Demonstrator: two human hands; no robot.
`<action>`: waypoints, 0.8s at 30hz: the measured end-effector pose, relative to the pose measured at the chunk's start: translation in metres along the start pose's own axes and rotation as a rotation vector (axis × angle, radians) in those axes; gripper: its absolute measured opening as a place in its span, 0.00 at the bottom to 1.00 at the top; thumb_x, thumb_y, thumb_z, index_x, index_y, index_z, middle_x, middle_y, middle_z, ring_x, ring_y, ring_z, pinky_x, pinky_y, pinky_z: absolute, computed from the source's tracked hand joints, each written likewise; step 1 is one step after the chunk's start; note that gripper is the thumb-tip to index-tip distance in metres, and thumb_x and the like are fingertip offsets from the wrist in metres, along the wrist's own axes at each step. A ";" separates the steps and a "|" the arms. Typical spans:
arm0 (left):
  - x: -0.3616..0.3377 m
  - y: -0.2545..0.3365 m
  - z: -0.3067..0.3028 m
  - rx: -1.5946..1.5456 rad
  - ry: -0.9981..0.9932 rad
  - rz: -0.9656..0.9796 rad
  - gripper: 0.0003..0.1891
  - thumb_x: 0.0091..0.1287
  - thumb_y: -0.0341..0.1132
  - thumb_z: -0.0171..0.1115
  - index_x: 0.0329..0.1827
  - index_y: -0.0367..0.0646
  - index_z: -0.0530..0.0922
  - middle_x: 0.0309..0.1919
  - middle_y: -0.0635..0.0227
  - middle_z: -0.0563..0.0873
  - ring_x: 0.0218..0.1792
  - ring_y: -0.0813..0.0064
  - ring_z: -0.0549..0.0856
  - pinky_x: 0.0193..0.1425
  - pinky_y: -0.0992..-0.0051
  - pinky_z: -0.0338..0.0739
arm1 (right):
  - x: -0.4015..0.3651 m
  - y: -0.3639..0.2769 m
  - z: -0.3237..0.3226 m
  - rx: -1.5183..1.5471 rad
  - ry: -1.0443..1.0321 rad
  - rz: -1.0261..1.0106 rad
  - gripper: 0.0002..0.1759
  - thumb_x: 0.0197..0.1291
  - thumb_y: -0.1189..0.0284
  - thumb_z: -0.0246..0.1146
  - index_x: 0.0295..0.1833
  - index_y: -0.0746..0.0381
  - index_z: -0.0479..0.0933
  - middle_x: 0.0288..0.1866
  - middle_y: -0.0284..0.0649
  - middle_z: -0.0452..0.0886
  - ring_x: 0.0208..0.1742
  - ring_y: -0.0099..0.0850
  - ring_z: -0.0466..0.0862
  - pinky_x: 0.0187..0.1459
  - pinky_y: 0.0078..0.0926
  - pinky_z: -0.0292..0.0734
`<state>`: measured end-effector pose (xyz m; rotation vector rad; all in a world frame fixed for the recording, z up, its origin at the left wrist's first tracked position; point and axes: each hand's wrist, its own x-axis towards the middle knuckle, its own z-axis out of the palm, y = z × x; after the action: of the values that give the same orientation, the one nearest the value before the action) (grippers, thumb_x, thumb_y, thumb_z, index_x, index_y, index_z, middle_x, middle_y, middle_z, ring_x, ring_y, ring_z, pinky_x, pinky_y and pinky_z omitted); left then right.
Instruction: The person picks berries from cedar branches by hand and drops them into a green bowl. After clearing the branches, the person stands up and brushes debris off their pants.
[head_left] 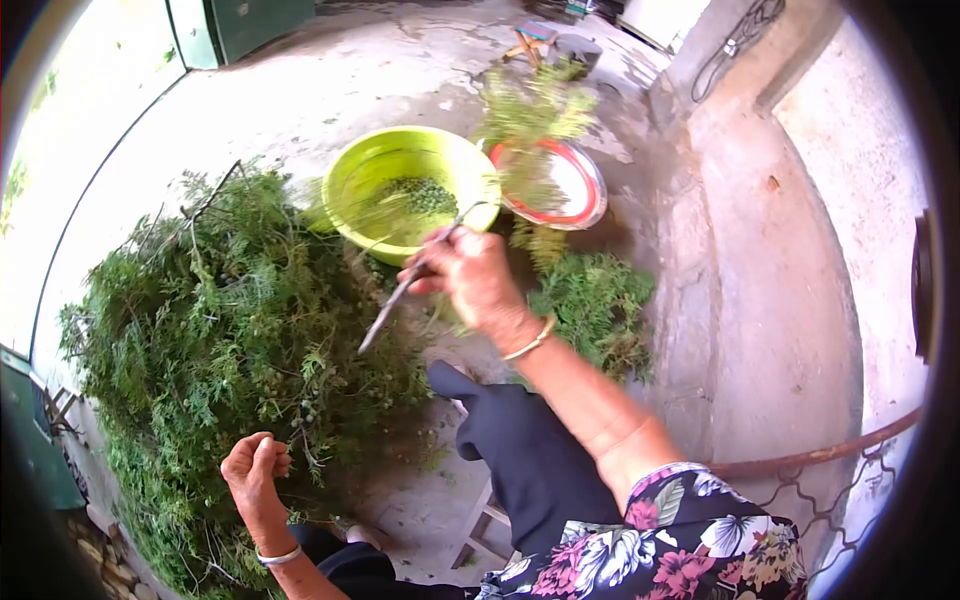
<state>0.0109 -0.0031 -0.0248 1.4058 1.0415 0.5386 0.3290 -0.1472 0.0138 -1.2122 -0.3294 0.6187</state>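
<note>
My right hand (474,277) grips the bare woody stem of a leafy evergreen branch (388,318). Its blurred foliage spreads past the hand over a yellow-green basin (345,215) and a red-rimmed white basin (597,190). Small round green seed cones (425,193) lie in the yellow-green basin. Low on the left, my left hand (256,468) is closed in front of a big heap of evergreen branches (190,345); whatever its curled fingers might hold is hidden.
A smaller pile of green sprigs (600,305) lies on the floor to the right. Below my legs shows part of a wooden stool (487,525). A small folding stool (530,42) stands at the back, and a rusty metal rail (830,450) curves at the right.
</note>
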 end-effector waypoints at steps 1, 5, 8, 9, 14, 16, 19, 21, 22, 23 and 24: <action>-0.001 0.002 0.001 0.004 -0.003 0.003 0.09 0.67 0.34 0.60 0.40 0.34 0.81 0.27 0.67 0.84 0.24 0.82 0.80 0.28 0.82 0.75 | 0.000 -0.007 -0.031 0.000 0.048 -0.029 0.07 0.65 0.77 0.57 0.41 0.72 0.72 0.33 0.46 0.81 0.32 0.35 0.86 0.27 0.25 0.85; -0.006 0.006 0.008 -0.015 0.010 -0.011 0.09 0.64 0.32 0.61 0.37 0.31 0.81 0.25 0.68 0.83 0.24 0.82 0.79 0.28 0.82 0.72 | -0.008 -0.016 -0.172 -0.250 0.343 0.166 0.15 0.60 0.71 0.66 0.25 0.63 0.71 0.20 0.35 0.74 0.15 0.24 0.74 0.15 0.21 0.72; -0.004 -0.002 0.007 0.163 -0.003 0.004 0.09 0.62 0.32 0.62 0.36 0.32 0.82 0.24 0.67 0.83 0.24 0.79 0.80 0.29 0.80 0.73 | -0.039 -0.029 -0.214 -0.584 0.450 0.303 0.19 0.60 0.68 0.67 0.22 0.59 0.66 0.17 0.28 0.65 0.13 0.19 0.65 0.13 0.21 0.59; -0.001 -0.011 0.006 0.275 -0.015 0.021 0.09 0.61 0.32 0.63 0.36 0.32 0.82 0.23 0.65 0.83 0.24 0.76 0.81 0.30 0.77 0.74 | -0.044 -0.028 -0.207 -0.586 0.425 0.348 0.15 0.60 0.69 0.66 0.25 0.62 0.71 0.18 0.30 0.70 0.16 0.20 0.71 0.15 0.19 0.65; 0.002 -0.045 0.025 0.908 -0.177 0.210 0.11 0.53 0.35 0.69 0.35 0.36 0.82 0.26 0.52 0.84 0.31 0.54 0.86 0.35 0.61 0.78 | -0.050 -0.020 -0.074 -0.357 0.048 0.235 0.17 0.66 0.67 0.61 0.50 0.71 0.74 0.39 0.46 0.84 0.39 0.30 0.86 0.39 0.21 0.82; 0.005 -0.067 0.037 0.862 -0.341 0.143 0.12 0.54 0.34 0.69 0.37 0.34 0.82 0.26 0.53 0.85 0.30 0.60 0.86 0.34 0.64 0.78 | -0.034 0.000 -0.031 -0.305 -0.130 0.182 0.14 0.66 0.71 0.60 0.49 0.72 0.75 0.39 0.45 0.83 0.38 0.27 0.85 0.39 0.18 0.81; 0.015 -0.083 0.061 0.761 -0.483 -0.051 0.15 0.55 0.36 0.68 0.41 0.33 0.83 0.31 0.48 0.85 0.36 0.53 0.86 0.42 0.63 0.79 | -0.022 0.032 0.032 -0.335 -0.247 0.228 0.12 0.64 0.71 0.62 0.46 0.70 0.78 0.35 0.41 0.85 0.34 0.24 0.85 0.35 0.19 0.80; 0.023 -0.113 0.071 0.705 -0.386 -0.049 0.17 0.55 0.37 0.68 0.42 0.31 0.82 0.30 0.47 0.85 0.36 0.53 0.86 0.44 0.62 0.79 | -0.020 0.053 0.045 -0.428 -0.403 0.337 0.10 0.64 0.71 0.61 0.44 0.69 0.78 0.34 0.40 0.85 0.32 0.24 0.84 0.34 0.19 0.79; 0.031 -0.123 0.076 0.737 -0.360 -0.072 0.20 0.54 0.37 0.67 0.43 0.28 0.81 0.30 0.46 0.85 0.36 0.53 0.86 0.44 0.61 0.78 | -0.020 0.055 0.049 -0.389 -0.360 0.371 0.10 0.64 0.71 0.61 0.43 0.69 0.78 0.34 0.40 0.85 0.32 0.24 0.84 0.34 0.19 0.80; 0.037 -0.134 0.083 0.740 -0.351 -0.085 0.20 0.54 0.37 0.67 0.43 0.28 0.81 0.30 0.46 0.85 0.36 0.53 0.86 0.44 0.61 0.78 | -0.020 0.052 0.053 -0.354 -0.320 0.407 0.10 0.64 0.71 0.61 0.42 0.69 0.78 0.33 0.40 0.84 0.31 0.24 0.84 0.34 0.20 0.80; 0.044 -0.145 0.092 0.685 -0.200 -0.085 0.21 0.54 0.37 0.66 0.44 0.27 0.80 0.30 0.46 0.85 0.35 0.53 0.85 0.45 0.60 0.78 | -0.020 0.047 0.055 -0.351 -0.331 0.413 0.10 0.64 0.71 0.61 0.42 0.69 0.78 0.33 0.40 0.84 0.31 0.24 0.84 0.34 0.20 0.80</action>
<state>0.0709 -0.0368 -0.1881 1.9506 1.1683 -0.0440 0.2700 -0.1067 -0.0105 -1.5307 -0.4842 1.1619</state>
